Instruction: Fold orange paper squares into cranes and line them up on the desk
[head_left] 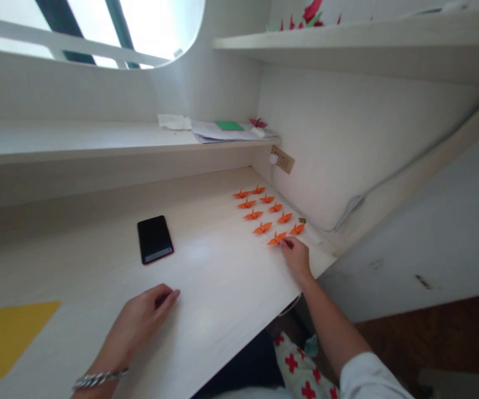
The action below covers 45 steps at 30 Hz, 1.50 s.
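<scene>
Two rows of small orange paper cranes stand on the white desk near its right side. At the front of the left row, my right hand pinches the wing of an orange paper crane, its fingertips closed at that edge. My left hand rests on the desk with the fingers curled in and the thumb against them; nothing shows in it. A black phone-like device with a red edge lies beyond the left hand. A bracelet circles my left wrist.
At the left lies a yellow paper sheet. A grey cable runs down the right wall past the cranes. The back shelf bears white papers, a green square and a red paper crane. Another shelf overhangs the right.
</scene>
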Each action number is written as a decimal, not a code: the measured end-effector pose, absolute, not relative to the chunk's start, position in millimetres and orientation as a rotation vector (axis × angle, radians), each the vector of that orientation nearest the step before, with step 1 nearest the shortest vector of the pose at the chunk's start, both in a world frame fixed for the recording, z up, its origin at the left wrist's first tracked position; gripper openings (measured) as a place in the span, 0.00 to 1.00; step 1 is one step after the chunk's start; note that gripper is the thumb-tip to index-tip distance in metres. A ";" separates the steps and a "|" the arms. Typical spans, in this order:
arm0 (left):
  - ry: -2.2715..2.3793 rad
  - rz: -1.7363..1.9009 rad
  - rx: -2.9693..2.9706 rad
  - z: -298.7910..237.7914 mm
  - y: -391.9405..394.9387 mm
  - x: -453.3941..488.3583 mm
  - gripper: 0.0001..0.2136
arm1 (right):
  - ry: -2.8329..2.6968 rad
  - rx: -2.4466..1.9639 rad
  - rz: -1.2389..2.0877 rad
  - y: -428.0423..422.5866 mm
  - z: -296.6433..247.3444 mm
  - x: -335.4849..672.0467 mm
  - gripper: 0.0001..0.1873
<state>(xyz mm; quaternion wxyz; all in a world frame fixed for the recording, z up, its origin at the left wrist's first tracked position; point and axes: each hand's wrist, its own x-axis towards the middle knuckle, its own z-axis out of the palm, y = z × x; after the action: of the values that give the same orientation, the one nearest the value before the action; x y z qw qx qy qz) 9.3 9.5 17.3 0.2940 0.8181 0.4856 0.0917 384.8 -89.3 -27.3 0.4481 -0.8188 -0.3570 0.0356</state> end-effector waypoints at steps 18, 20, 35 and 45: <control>1.525 0.463 2.087 1.8 -9.1 4.6 0.17 | -0.923 -2.097 0.069 -90.3 -37.3 377.4 0.13; 1.520 0.468 2.083 1.2 -9.2 4.2 0.17 | -0.922 -2.094 0.066 -90.1 -38.2 377.9 0.13; 1.505 0.457 2.083 3.1 -10.7 4.5 0.17 | -0.911 -2.065 0.084 -90.8 -39.5 380.3 0.13; 1.497 0.440 2.049 15.3 -0.8 -15.6 0.17 | -0.944 -1.849 0.188 -99.1 -25.4 325.3 0.14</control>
<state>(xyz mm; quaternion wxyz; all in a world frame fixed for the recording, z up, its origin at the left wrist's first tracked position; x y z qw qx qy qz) -15.6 -0.8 15.3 0.2792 0.7640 0.5581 0.1641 325.3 -99.1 -25.4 0.5043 -0.7658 -0.3912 0.0780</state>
